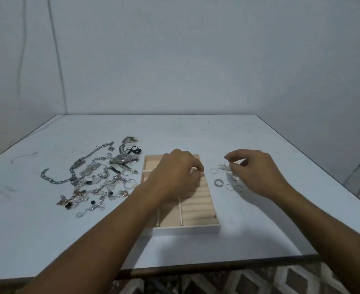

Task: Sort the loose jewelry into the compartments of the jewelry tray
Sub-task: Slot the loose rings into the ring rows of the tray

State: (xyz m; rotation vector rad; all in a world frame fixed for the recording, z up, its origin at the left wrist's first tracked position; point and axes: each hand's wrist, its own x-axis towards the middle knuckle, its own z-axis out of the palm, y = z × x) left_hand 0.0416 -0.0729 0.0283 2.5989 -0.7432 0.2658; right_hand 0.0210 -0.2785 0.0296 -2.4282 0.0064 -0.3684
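Note:
A beige jewelry tray (187,229) lies in the middle of the white table, with a column of padded ring rolls (198,205) on its right side and plain compartments on its left. My left hand (175,176) hovers over the tray's far half. Its fingertips are curled together down at the upper ring rolls, and whatever they hold is hidden. Right of the tray lie several loose silver rings, among them a thick ring (219,182) and a thin ring (213,171). My right hand (257,174) is above them, thumb and fingers pinched on a small blurred silver ring (231,165).
A tangled pile of jewelry lies left of the tray: a heavy silver chain (55,181), a metal watch (123,159), a comb-shaped clip (88,169), small black beads and several thin chains. The table's front edge (174,267) runs close to me, and walls stand behind.

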